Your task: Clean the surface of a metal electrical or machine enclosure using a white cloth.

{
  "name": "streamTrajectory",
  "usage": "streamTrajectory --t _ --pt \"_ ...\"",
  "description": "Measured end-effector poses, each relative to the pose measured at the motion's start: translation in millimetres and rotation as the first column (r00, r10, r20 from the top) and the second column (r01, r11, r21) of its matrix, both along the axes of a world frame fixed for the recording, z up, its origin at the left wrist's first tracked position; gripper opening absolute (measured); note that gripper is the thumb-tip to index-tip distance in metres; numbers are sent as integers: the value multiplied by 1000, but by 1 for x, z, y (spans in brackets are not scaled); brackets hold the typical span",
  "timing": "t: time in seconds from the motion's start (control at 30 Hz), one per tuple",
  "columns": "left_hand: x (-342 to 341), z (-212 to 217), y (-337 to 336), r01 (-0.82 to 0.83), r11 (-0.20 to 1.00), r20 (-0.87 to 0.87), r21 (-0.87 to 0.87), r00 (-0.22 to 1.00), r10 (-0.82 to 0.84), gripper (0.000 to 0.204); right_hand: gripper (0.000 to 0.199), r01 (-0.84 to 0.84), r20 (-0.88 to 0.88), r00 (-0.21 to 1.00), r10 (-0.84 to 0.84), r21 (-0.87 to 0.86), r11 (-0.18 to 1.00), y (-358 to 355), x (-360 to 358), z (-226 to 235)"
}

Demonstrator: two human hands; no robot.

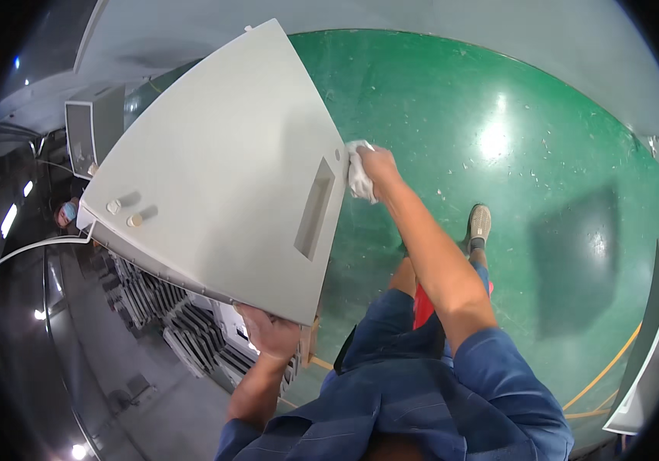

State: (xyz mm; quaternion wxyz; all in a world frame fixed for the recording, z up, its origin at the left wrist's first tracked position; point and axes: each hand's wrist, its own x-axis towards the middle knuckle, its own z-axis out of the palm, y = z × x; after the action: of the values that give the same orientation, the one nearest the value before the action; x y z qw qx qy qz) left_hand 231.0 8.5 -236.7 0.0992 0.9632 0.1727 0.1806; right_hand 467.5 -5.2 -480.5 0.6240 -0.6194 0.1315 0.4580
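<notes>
A large pale grey cabinet-like housing (230, 169) fills the left and middle of the head view. It has a long recessed slot near its right edge and two small round pegs (134, 220) on its left part. My right hand (378, 165) is closed around a crumpled white cloth (360, 180), pressed against the housing's right edge beside a small round hole. At the near edge, my left hand (269, 332) grips the housing close to its corner. Some of the left fingers are hidden by the edge.
Stacks of dark and light slatted parts (199, 334) stand below the housing on the left. A similar grey box (93, 127) is at the far left, near a person in a mask (68, 211). Another grey housing (656, 338) stands at the right on the green floor (437, 100).
</notes>
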Motion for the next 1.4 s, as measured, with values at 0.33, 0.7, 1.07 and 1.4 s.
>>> streamTrajectory --t 0.33,0.7,1.07,1.4 --pt "-3 -1 8 -123 992 2 -17 992 123 79 36 -31 803 590 85 -83 996 35 -16 163" --pt "16 -12 48 -419 844 229 -334 833 504 53 34 -815 192 578 793 84 573 -33 -155 57" --pt "68 -3 86 -369 784 296 -500 777 555 39 37 538 -810 559 -177 192 821 -281 -122 -48" --pt "61 -254 -176 -160 780 -123 -605 987 107 22 38 636 -637 628 -447 89 767 -473 -140 -168"
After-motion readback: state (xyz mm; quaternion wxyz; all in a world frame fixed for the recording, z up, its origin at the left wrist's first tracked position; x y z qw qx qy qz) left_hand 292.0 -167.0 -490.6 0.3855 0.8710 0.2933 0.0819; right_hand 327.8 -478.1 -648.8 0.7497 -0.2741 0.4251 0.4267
